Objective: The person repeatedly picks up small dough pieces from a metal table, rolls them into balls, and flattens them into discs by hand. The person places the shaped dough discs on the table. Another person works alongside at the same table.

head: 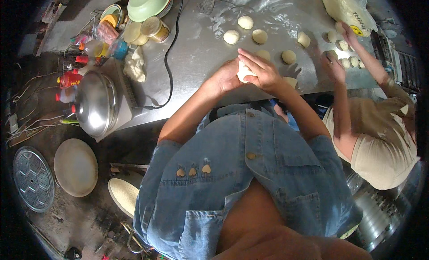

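Between my two palms, above the front part of the metal table (194,55), a lump of white dough (245,73) is held. My left hand (229,75) cups it from the left side. From the right, my right hand (263,70) presses on it with fingers stretched and the thumb across its lower edge. Beyond my hands lie several round dough balls, among them one at the back (245,22), one at the left (231,37) and one at the right (289,57). Another dough piece is partly hidden behind my right forearm.
At the right, a co-worker's hands (335,67) are over more dough balls (353,61), near a plastic bag of dough (345,10). A black cable (166,65) crosses the table. To the left stand a lidded metal pan (95,104), bottles, jars (155,29), green bowls (147,5) and crumpled dough (134,65).
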`<state>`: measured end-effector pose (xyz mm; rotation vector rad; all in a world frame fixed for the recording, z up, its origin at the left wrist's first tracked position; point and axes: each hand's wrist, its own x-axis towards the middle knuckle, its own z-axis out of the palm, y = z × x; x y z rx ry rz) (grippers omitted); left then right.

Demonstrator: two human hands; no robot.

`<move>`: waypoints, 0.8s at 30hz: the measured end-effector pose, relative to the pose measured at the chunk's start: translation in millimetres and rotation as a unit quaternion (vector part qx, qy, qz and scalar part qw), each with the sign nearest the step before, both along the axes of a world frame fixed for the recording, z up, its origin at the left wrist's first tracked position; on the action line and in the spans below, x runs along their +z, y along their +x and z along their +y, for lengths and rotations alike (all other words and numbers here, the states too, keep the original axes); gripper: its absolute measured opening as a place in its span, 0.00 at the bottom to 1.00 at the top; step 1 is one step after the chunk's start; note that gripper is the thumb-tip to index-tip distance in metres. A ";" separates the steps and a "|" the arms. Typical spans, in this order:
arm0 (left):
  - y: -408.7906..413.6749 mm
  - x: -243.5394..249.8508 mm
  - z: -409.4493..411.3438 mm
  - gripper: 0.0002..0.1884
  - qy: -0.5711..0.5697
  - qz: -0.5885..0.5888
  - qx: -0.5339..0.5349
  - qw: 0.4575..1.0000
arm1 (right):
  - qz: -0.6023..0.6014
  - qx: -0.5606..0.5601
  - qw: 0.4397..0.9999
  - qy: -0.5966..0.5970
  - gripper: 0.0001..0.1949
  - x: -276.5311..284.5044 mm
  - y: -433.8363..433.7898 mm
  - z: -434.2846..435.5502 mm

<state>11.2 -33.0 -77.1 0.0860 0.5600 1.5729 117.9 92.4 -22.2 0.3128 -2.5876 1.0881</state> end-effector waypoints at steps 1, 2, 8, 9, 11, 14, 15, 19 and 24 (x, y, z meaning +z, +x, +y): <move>1.0 -3.9 0.7 0.20 0.016 0.014 0.004 1.000 | 0.016 -0.010 1.000 -0.003 0.30 -6.0 0.0 -0.8; 2.4 -7.8 1.9 0.20 0.049 -0.029 0.011 0.998 | 0.032 -0.021 0.999 -0.005 0.30 -12.7 -0.2 -1.6; 12.9 18.5 9.1 0.22 0.044 -0.091 0.098 0.990 | -0.040 -0.049 0.947 -0.316 0.32 -8.8 4.6 -8.6; 15.6 22.9 9.1 0.22 -0.002 -0.057 0.121 0.991 | -0.071 -0.066 0.921 -0.377 0.32 -6.5 5.6 -10.2; 21.5 31.6 10.7 0.23 -0.055 -0.005 0.161 0.985 | -0.074 -0.115 0.901 -0.411 0.33 -12.1 5.2 -13.4; 34.9 48.1 12.4 0.24 -0.098 0.051 0.209 0.972 | 0.007 -0.155 0.956 -0.250 0.31 -16.2 3.1 -15.6; 36.9 46.3 12.5 0.24 -0.099 0.073 0.225 0.967 | 0.035 -0.157 0.970 -0.182 0.30 -14.2 0.7 -17.8; 44.6 43.3 17.2 0.22 -0.098 0.115 0.275 0.950 | 0.082 -0.208 0.967 -0.121 0.18 -3.9 -4.5 -26.4; 42.0 45.3 22.2 0.26 -0.115 0.090 0.261 0.954 | 0.130 -0.200 0.964 -0.116 0.17 -15.4 -6.6 -21.2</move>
